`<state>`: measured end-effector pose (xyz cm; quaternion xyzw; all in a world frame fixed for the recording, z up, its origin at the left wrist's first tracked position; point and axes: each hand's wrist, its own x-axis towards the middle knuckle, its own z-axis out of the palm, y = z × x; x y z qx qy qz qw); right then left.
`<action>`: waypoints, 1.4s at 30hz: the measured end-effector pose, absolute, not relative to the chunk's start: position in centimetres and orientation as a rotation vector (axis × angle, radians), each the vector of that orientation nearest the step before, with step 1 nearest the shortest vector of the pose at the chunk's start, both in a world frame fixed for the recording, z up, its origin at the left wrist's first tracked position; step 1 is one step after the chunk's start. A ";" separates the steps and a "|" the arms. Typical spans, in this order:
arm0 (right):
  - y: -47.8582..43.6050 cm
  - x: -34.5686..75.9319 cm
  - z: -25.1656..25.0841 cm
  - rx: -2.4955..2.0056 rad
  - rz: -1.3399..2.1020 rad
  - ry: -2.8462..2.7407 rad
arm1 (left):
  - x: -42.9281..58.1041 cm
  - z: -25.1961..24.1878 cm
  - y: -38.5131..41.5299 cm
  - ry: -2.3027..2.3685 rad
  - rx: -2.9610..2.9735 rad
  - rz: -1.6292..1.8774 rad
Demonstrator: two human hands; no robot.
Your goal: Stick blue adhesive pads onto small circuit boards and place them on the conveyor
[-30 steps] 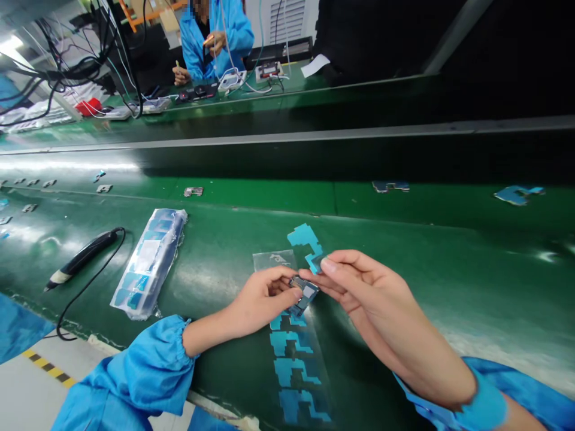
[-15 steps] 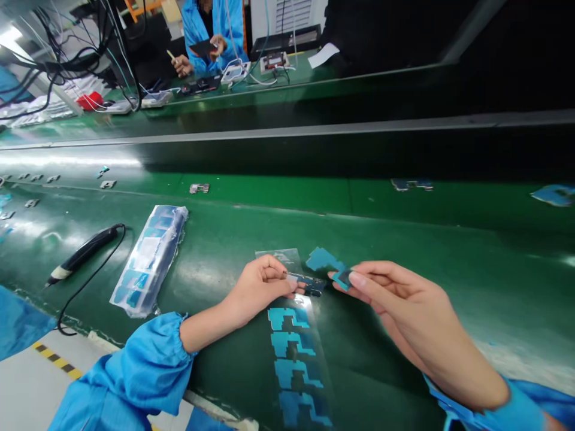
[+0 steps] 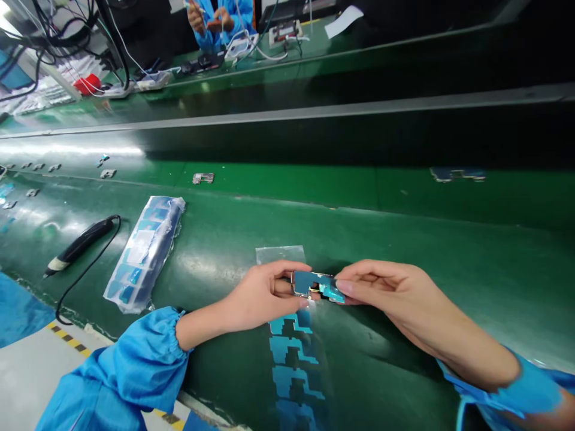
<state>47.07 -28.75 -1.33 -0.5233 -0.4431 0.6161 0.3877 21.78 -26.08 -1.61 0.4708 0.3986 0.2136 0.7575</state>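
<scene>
I have the left hand (image 3: pixel 265 296) pinching the left end of a board (image 3: pixel 303 283) and the right hand (image 3: pixel 395 293) pinching blue film (image 3: pixel 331 293) at its right end, above the film strip (image 3: pixel 287 350). I'd expect the board light, stiff, fragile, best held by its edges; the film thin, easily creased.

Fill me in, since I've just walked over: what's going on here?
A person holds a small circuit board in the left hand, while the right hand pinches a piece of blue film at the board's right end. A strip of blue cut-outs lies on the green bench, with a plastic packet and a black pen-like tool off to the left.
</scene>
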 end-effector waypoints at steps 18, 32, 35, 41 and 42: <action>-28.9 47.7 -1.3 -1.453 1.523 -1.247 | 21.9 -0.3 -26.3 0.893 1.213 0.386; -28.8 47.4 -0.9 -1.500 1.496 -1.257 | 22.1 0.1 -26.3 0.908 1.143 0.390; -28.8 47.4 -1.1 -1.490 1.485 -1.272 | 22.1 0.1 -26.3 0.913 1.135 0.386; -28.7 47.3 -1.0 -1.486 1.472 -1.282 | 22.0 0.1 -26.4 0.932 1.160 0.354; -28.7 47.3 -0.9 -1.487 1.469 -1.277 | 22.0 0.1 -26.4 0.932 1.162 0.348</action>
